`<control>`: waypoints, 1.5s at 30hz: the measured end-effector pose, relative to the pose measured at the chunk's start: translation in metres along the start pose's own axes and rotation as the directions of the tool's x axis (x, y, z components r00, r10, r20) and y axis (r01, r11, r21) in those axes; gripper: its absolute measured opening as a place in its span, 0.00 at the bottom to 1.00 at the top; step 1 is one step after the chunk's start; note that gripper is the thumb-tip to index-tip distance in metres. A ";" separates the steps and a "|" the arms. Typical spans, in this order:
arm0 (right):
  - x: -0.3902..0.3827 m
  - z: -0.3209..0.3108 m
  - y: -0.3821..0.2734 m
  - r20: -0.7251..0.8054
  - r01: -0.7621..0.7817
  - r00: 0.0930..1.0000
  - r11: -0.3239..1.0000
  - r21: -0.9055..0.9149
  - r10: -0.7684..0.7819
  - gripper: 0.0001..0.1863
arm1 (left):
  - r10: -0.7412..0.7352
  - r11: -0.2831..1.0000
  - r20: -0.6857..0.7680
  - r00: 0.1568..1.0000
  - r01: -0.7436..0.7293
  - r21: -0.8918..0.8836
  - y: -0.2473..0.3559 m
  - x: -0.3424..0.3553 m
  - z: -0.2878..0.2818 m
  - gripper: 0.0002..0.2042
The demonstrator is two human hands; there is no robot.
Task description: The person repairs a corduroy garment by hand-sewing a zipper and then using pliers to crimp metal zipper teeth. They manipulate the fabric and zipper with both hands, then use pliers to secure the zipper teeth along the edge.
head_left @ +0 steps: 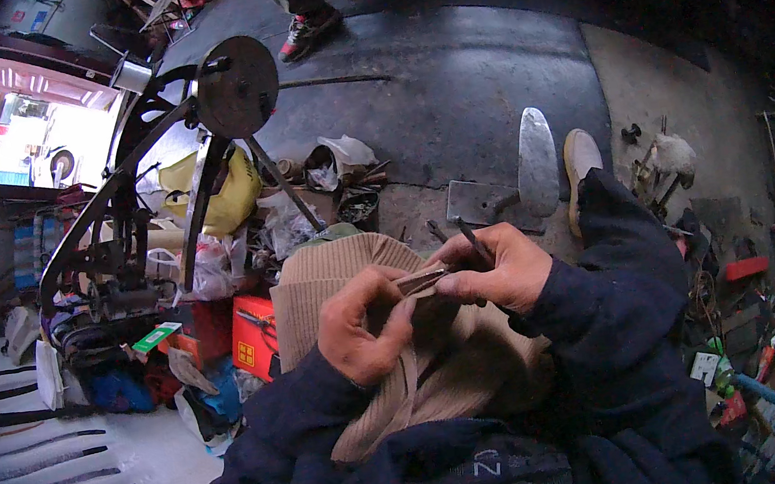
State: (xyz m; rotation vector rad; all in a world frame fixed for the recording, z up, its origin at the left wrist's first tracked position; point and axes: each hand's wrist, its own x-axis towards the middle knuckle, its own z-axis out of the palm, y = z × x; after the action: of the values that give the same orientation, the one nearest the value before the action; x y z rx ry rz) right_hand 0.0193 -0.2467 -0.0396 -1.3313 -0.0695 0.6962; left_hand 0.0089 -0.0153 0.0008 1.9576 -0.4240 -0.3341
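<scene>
A beige ribbed knitted garment lies spread over my lap. My left hand is closed, thumb and fingers pinching a narrow metallic strip at the garment's edge; it may be part of a zip. Two dark handles of what look like pliers stick out from my right hand, which is curled round them. The right thumb presses at the strip's end, close to the left fingertips. Fingers hide the tool's jaws and most of the strip.
At the left stands a hand-cranked sewing machine with a round wheel. A sole-shaped metal plate stands ahead, beside my shoe. Bags and a red box crowd the left; tools litter the right. Another person's shoe is beyond.
</scene>
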 end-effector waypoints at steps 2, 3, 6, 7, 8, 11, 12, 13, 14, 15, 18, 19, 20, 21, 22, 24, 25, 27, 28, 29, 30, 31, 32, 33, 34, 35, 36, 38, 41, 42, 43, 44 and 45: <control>0.000 0.001 0.002 -0.019 0.074 0.997 0.997 0.001 -0.074 0.16 | -0.049 0.998 -0.023 0.999 0.048 -0.048 0.001 0.000 0.002 0.03; 0.000 0.001 0.003 -0.023 0.074 0.997 0.997 0.002 -0.074 0.16 | -0.072 0.994 -0.032 0.997 0.069 -0.079 0.002 -0.001 0.003 0.03; 0.000 0.002 0.005 -0.032 0.075 0.997 0.997 0.019 -0.074 0.16 | -0.040 0.997 -0.066 0.997 0.035 -0.064 0.000 0.001 0.004 0.03; 0.000 0.002 0.006 -0.032 0.076 0.997 0.997 0.035 -0.074 0.16 | -0.035 0.998 -0.069 0.997 0.031 -0.052 -0.001 0.000 0.004 0.03; 0.000 0.002 0.006 -0.032 0.076 0.997 0.996 0.050 -0.075 0.16 | -0.030 0.999 -0.074 0.997 0.027 -0.039 -0.001 0.000 0.004 0.03; 0.003 0.005 0.009 -0.051 0.165 0.985 0.986 0.030 -0.163 0.15 | -0.024 0.999 -0.070 0.997 0.022 -0.037 -0.003 0.000 0.002 0.04; 0.003 0.005 0.009 -0.048 0.153 0.987 0.988 0.004 -0.152 0.15 | -0.024 0.999 -0.066 0.998 0.022 -0.043 -0.004 -0.001 0.001 0.04; 0.003 0.004 0.009 -0.044 0.141 0.989 0.990 -0.022 -0.142 0.14 | -0.060 0.996 -0.057 0.997 0.056 -0.067 -0.004 -0.001 0.000 0.05; 0.003 0.004 0.009 -0.042 0.118 0.992 0.991 -0.058 -0.121 0.14 | -0.095 0.992 -0.048 0.994 0.090 -0.092 -0.005 -0.002 -0.001 0.07; 0.003 0.003 0.009 -0.052 0.124 0.991 0.991 -0.056 -0.127 0.13 | -0.129 0.986 -0.039 0.991 0.124 -0.115 -0.006 -0.002 -0.002 0.08; 0.003 0.002 0.010 -0.087 0.133 0.986 0.988 -0.080 -0.140 0.12 | -0.132 0.961 -0.082 0.988 0.107 -0.255 -0.011 -0.003 -0.003 0.14; 0.003 0.002 0.010 -0.102 0.152 0.982 0.984 -0.091 -0.161 0.11 | -0.112 0.977 -0.095 0.989 0.092 -0.190 -0.011 -0.004 -0.005 0.15; 0.003 0.002 0.010 -0.117 0.170 0.976 0.980 -0.103 -0.182 0.11 | -0.106 0.986 -0.104 0.989 0.091 -0.141 -0.010 -0.008 -0.008 0.17; 0.003 0.002 0.010 -0.134 0.161 0.976 0.982 -0.103 -0.174 0.10 | -0.101 0.992 -0.112 0.989 0.091 -0.091 -0.008 -0.011 -0.011 0.18; 0.003 0.002 0.010 -0.151 0.151 0.974 0.983 -0.104 -0.166 0.10 | -0.178 0.980 -0.099 0.979 0.167 -0.109 -0.004 -0.016 -0.015 0.17; 0.004 0.003 0.010 -0.179 0.151 0.970 0.984 -0.095 -0.166 0.09 | -0.007 0.995 0.024 1.000 0.004 0.104 0.006 -0.021 -0.024 0.15; 0.004 0.003 0.010 -0.188 0.159 0.967 0.984 -0.085 -0.173 0.08 | 0.068 0.976 0.098 0.993 -0.087 0.201 0.012 -0.022 -0.028 0.14; 0.005 0.004 0.009 -0.200 0.164 0.964 0.984 -0.068 -0.174 0.07 | 0.160 0.945 0.245 0.956 -0.219 0.241 0.027 -0.026 -0.028 0.14; 0.005 0.003 0.009 -0.200 0.160 0.965 0.985 -0.060 -0.169 0.07 | 0.111 0.917 0.316 0.942 -0.220 0.333 0.037 -0.030 -0.029 0.15; 0.005 0.003 0.009 -0.190 0.157 0.968 0.987 -0.043 -0.162 0.06 | 0.054 0.878 0.379 0.924 -0.225 0.423 0.045 -0.034 -0.028 0.15; 0.005 0.003 0.009 -0.201 0.161 0.964 0.984 -0.080 -0.174 0.06 | 0.040 0.852 0.384 0.923 -0.232 0.469 0.050 -0.034 -0.028 0.15; 0.005 0.003 0.009 -0.203 0.166 0.961 0.980 -0.109 -0.186 0.06 | 0.026 0.824 0.388 0.921 -0.240 0.513 0.054 -0.036 -0.027 0.15; 0.005 0.003 0.009 -0.208 0.172 0.958 0.976 -0.137 -0.198 0.06 | -0.007 0.786 0.395 0.919 -0.238 0.570 0.057 -0.037 -0.027 0.16; 0.005 0.002 0.009 -0.205 0.178 0.957 0.974 -0.142 -0.205 0.06 | -0.003 0.786 0.388 0.922 -0.238 0.570 0.057 -0.039 -0.028 0.16; 0.006 0.002 0.009 -0.202 0.184 0.956 0.972 -0.146 -0.212 0.06 | -0.019 0.778 0.383 0.923 -0.227 0.585 0.056 -0.040 -0.030 0.17; 0.006 0.002 0.010 -0.211 0.146 0.962 0.977 -0.153 -0.176 0.06 | -0.057 0.759 0.385 0.921 -0.211 0.616 0.053 -0.042 -0.033 0.18; 0.006 0.002 0.010 -0.202 0.197 0.954 0.971 -0.137 -0.222 0.06 | -0.037 0.804 0.387 0.921 -0.203 0.560 0.049 -0.044 -0.036 0.17; 0.005 0.002 0.010 -0.204 0.199 0.954 0.974 -0.111 -0.218 0.06 | -0.037 0.864 0.409 0.912 -0.176 0.471 0.039 -0.046 -0.045 0.15; 0.002 -0.002 0.010 -0.188 0.207 0.954 0.968 -0.141 -0.231 0.06 | -0.369 0.913 0.397 0.840 0.247 0.325 0.030 -0.057 -0.054 0.11; 0.002 -0.002 0.010 -0.196 0.207 0.952 0.966 -0.153 -0.235 0.07 | -0.232 0.968 0.288 0.929 0.192 0.162 0.026 -0.060 -0.051 0.09; 0.003 -0.003 0.010 -0.196 0.218 0.949 0.963 -0.160 -0.248 0.07 | -0.295 0.954 0.222 0.929 0.299 0.015 0.024 -0.063 -0.050 0.09; 0.003 -0.003 0.010 -0.202 0.190 0.954 0.967 -0.168 -0.222 0.07 | -0.394 0.899 0.183 0.901 0.419 -0.125 0.023 -0.065 -0.047 0.09; 0.002 -0.003 0.009 -0.186 0.233 0.947 0.958 -0.166 -0.262 0.07 | -0.497 0.805 0.170 0.851 0.525 -0.277 0.022 -0.068 -0.045 0.10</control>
State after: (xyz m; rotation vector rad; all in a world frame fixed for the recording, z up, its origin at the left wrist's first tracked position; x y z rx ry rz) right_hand 0.0186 -0.2476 -0.0496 -1.4942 -0.1187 0.3412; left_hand -0.0364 0.0424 0.0415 1.7147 0.1185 -0.7915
